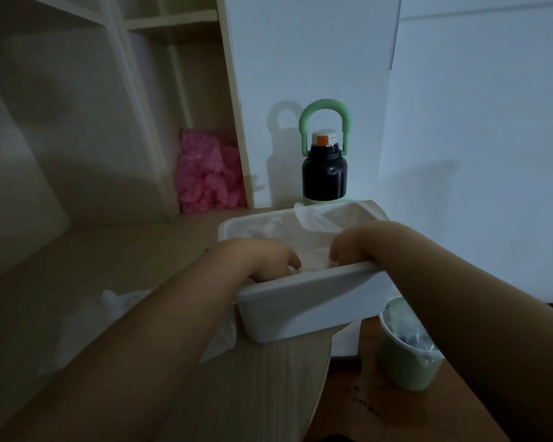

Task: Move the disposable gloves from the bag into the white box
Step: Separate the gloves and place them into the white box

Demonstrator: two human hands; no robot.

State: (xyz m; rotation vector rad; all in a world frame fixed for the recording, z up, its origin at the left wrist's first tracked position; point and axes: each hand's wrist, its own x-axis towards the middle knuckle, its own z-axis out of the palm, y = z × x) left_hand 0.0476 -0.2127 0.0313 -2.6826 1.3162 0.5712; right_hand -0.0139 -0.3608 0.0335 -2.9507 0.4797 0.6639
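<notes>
While both hands reach down into the white rectangular plastic box [304, 309], the thin translucent disposable gloves [315, 247] sit bunched between them, inside it. Left hand [268, 260] and right hand [355, 244] curl downward; gripping or pressing, I can't tell. Clear plastic bag [115, 303] lies left of the box by my left forearm, so left is nearer.

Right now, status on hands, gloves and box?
Left hand and right hand down inside white box, grip hidden. Clear disposable gloves piled in box. Black bottle behind box, nothing blocking.
</notes>
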